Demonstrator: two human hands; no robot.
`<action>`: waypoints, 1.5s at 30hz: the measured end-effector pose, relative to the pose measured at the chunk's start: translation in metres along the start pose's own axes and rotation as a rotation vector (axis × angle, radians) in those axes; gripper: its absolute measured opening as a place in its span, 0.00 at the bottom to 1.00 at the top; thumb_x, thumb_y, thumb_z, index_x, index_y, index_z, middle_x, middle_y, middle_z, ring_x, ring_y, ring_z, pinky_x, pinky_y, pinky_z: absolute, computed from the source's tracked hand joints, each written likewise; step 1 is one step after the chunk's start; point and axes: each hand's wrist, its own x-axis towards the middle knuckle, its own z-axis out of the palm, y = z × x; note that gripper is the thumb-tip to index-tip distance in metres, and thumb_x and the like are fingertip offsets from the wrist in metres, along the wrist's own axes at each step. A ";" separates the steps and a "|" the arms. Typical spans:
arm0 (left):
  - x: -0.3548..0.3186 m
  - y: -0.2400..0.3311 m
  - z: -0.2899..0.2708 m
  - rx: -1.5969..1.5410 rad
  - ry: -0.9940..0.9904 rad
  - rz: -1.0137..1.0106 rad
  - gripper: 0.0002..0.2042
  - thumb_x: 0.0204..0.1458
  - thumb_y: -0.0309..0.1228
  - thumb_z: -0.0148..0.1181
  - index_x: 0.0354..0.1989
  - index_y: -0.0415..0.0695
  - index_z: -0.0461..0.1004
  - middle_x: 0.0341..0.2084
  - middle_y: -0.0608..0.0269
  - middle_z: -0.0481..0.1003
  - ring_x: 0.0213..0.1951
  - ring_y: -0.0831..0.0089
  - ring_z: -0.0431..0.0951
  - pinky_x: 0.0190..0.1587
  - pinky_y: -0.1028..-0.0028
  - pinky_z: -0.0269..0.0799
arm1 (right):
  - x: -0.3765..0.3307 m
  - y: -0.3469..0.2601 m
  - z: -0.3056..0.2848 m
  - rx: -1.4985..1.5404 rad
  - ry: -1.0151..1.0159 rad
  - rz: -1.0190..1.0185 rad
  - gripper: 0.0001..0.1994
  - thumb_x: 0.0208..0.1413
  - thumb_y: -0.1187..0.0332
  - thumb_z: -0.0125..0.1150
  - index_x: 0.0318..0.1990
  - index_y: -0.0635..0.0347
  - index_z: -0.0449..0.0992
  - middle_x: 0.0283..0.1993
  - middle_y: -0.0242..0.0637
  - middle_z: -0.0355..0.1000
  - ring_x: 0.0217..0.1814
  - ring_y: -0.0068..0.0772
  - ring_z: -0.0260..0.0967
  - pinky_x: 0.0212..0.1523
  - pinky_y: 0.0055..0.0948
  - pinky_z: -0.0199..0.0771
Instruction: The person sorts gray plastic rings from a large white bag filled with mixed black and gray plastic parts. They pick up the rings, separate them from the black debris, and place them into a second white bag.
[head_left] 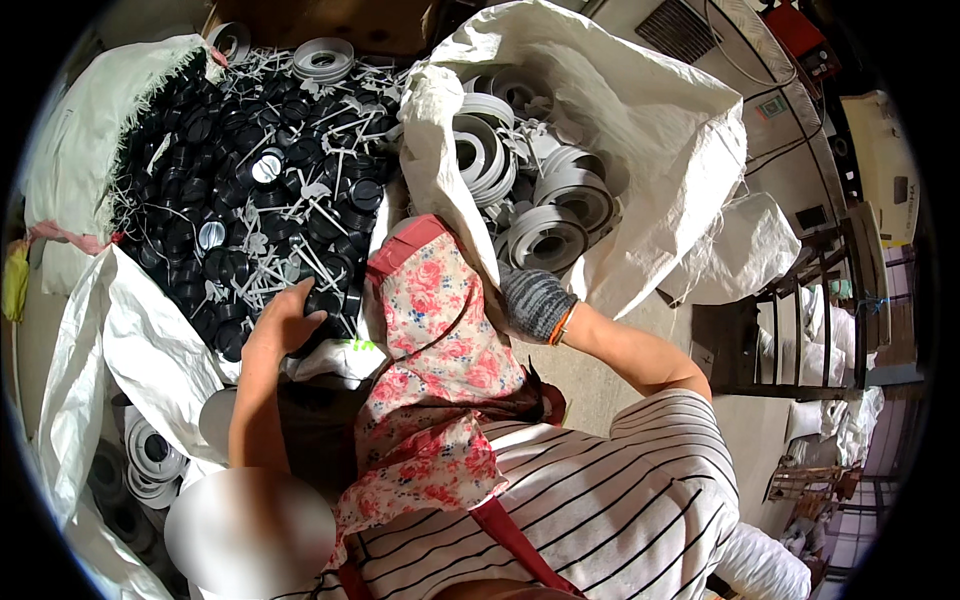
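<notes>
Both hands (pixel 287 320) (pixel 537 303) well apart

Left hand (pixel 284 324) near black round caps (pixel 366 194)

At the edge of the far white sack (pixel 690 135), the fingertips of the gloved right hand (pixel 537 303) are hidden, so its grip is unclear. Folds of the near left sack (pixel 150 330) hide parts of pale rings (pixel 168 463). A blurred patch (pixel 245 535) covers the near left. The near edge cuts off the striped shirt (pixel 620 465).
</notes>
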 end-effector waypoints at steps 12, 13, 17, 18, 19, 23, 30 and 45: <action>-0.009 -0.004 0.029 0.006 -0.003 0.175 0.25 0.42 0.33 0.62 0.49 0.34 0.67 0.44 0.44 0.72 0.47 0.50 0.72 0.49 0.62 0.68 | 0.044 -0.078 -0.100 -0.041 0.255 -0.331 0.13 0.48 0.68 0.57 0.40 0.65 0.70 0.29 0.46 0.71 0.29 0.46 0.71 0.28 0.38 0.71; -0.017 -0.002 0.027 0.015 0.034 0.295 0.24 0.44 0.35 0.61 0.49 0.35 0.68 0.45 0.44 0.71 0.48 0.52 0.72 0.50 0.63 0.67 | 0.053 -0.076 -0.096 -0.040 0.322 -0.295 0.15 0.48 0.70 0.56 0.45 0.64 0.71 0.34 0.46 0.73 0.34 0.45 0.73 0.32 0.37 0.72; -0.009 0.018 0.031 0.193 -0.233 0.126 0.21 0.48 0.37 0.59 0.47 0.37 0.67 0.42 0.46 0.72 0.46 0.52 0.73 0.49 0.60 0.67 | 0.117 -0.123 -0.089 0.318 0.176 -0.420 0.19 0.50 0.63 0.59 0.48 0.63 0.71 0.41 0.50 0.73 0.43 0.50 0.72 0.43 0.37 0.73; -0.011 0.015 0.036 0.186 -0.216 0.132 0.21 0.48 0.37 0.59 0.47 0.37 0.67 0.42 0.46 0.73 0.46 0.52 0.73 0.49 0.60 0.67 | 0.143 -0.131 -0.073 0.365 0.070 -0.431 0.21 0.49 0.62 0.60 0.49 0.63 0.70 0.41 0.50 0.73 0.44 0.50 0.71 0.44 0.37 0.72; -0.011 0.012 0.041 0.179 -0.199 0.141 0.21 0.48 0.37 0.59 0.47 0.37 0.67 0.41 0.46 0.73 0.45 0.52 0.73 0.49 0.59 0.66 | 0.170 -0.141 -0.055 0.407 -0.037 -0.438 0.22 0.47 0.61 0.62 0.49 0.64 0.70 0.42 0.51 0.73 0.45 0.49 0.71 0.46 0.38 0.71; -0.007 0.015 0.043 0.081 -0.235 0.111 0.21 0.47 0.35 0.60 0.47 0.36 0.68 0.42 0.46 0.73 0.46 0.51 0.73 0.50 0.58 0.66 | 0.253 -0.184 0.016 0.318 -0.402 -0.202 0.37 0.36 0.51 0.67 0.52 0.67 0.67 0.49 0.54 0.69 0.50 0.48 0.69 0.51 0.37 0.68; -0.007 0.013 0.044 0.113 -0.114 0.156 0.13 0.45 0.27 0.53 0.39 0.36 0.73 0.40 0.46 0.74 0.43 0.54 0.75 0.47 0.60 0.66 | 0.295 -0.253 0.105 0.114 -0.288 -0.058 0.66 0.26 0.38 0.70 0.68 0.61 0.33 0.69 0.64 0.34 0.71 0.63 0.35 0.67 0.38 0.48; -0.008 0.013 0.040 0.143 0.094 0.113 0.13 0.44 0.27 0.52 0.37 0.33 0.74 0.35 0.47 0.75 0.40 0.58 0.75 0.48 0.58 0.63 | 0.397 -0.235 0.105 0.007 -0.441 -0.130 0.43 0.30 0.55 0.70 0.61 0.54 0.61 0.51 0.49 0.70 0.53 0.48 0.68 0.56 0.35 0.65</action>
